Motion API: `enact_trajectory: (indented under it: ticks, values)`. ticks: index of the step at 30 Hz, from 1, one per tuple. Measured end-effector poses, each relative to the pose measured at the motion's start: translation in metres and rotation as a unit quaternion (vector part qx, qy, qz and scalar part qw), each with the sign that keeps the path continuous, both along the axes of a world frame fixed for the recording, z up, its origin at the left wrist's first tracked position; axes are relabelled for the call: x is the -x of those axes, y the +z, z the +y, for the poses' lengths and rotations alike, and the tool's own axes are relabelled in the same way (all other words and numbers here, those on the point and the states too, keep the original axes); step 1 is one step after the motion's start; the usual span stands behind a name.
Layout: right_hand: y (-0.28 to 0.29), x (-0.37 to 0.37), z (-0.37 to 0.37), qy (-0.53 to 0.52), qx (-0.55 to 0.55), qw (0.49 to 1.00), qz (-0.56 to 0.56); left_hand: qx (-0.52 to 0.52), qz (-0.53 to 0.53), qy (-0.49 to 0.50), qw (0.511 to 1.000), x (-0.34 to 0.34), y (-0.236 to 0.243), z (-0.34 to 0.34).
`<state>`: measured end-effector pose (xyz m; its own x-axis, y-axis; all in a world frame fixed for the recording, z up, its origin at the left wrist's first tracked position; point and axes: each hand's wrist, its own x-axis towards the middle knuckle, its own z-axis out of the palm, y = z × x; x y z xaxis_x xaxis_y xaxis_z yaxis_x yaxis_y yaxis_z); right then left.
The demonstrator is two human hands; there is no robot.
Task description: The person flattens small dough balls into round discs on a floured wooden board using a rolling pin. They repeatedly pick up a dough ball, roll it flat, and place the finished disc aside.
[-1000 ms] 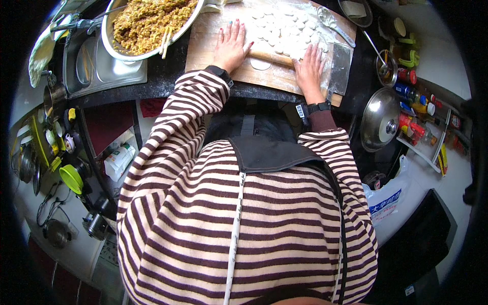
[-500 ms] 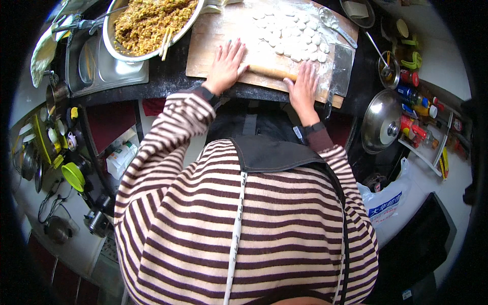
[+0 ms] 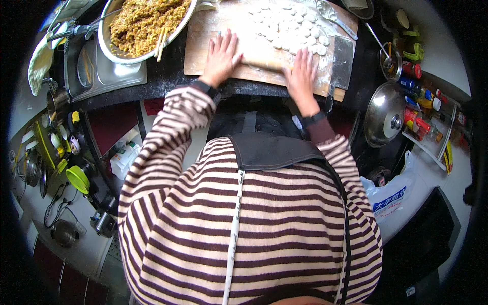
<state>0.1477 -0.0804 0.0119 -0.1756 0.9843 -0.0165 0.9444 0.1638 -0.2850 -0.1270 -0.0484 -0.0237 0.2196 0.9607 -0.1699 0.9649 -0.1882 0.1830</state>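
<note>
A rolling pin (image 3: 264, 64) is laid lengthwise along the near edge of a floured wooden board (image 3: 197, 53), around the middle of that edge. Its left end is met by the left hand (image 3: 219, 62), its right end by the right hand (image 3: 301, 79). Both hands are held flat, fingers stretched out and unclenched; neither is wrapped round the pin, and how much of it is covered by the palms cannot be told. The pin is slightly blurred.

Many small white dough pieces (image 3: 284, 25) are scattered toward the board's far edge, right of its middle. Near the far right corner a pale spoon (image 3: 344, 28) is placed. A cleaver (image 3: 343, 63) is laid along the right edge, its dark handle pointed past the near edge close to the right corner. Beyond the left edge, a large bowl (image 3: 103, 43) is filled with yellow-brown filling (image 3: 145, 28), and chopsticks (image 3: 161, 47) are rested at its rim.
</note>
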Motion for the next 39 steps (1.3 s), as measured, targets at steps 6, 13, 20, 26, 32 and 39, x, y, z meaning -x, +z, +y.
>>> enact_trajectory:
  ticks: [6,13,20,26,32,39]
  values:
    - [-0.011,-0.007,0.008,-0.016,-0.006,1.0,0.014,-0.146,-0.053,-0.001,0.988,-0.006,0.005,0.008]
    - [-0.006,-0.001,0.027,0.01,-0.081,0.996,0.021,-0.1,-0.099,0.069,0.988,-0.002,0.001,0.005]
    - [-0.011,-0.014,0.007,-0.01,0.056,0.998,0.007,-0.049,0.0,0.009,0.999,-0.005,0.011,-0.022]
    - [-0.018,-0.005,0.044,-0.007,-0.035,0.999,0.022,-0.106,-0.112,0.106,0.982,-0.004,-0.008,0.019]
    - [-0.021,-0.02,-0.005,0.038,0.011,0.999,0.02,-0.071,0.011,0.02,0.997,-0.003,-0.004,-0.028]
    - [-0.007,-0.025,-0.013,0.09,-0.002,0.994,0.065,-0.057,-0.118,0.067,0.989,-0.008,0.01,-0.04]
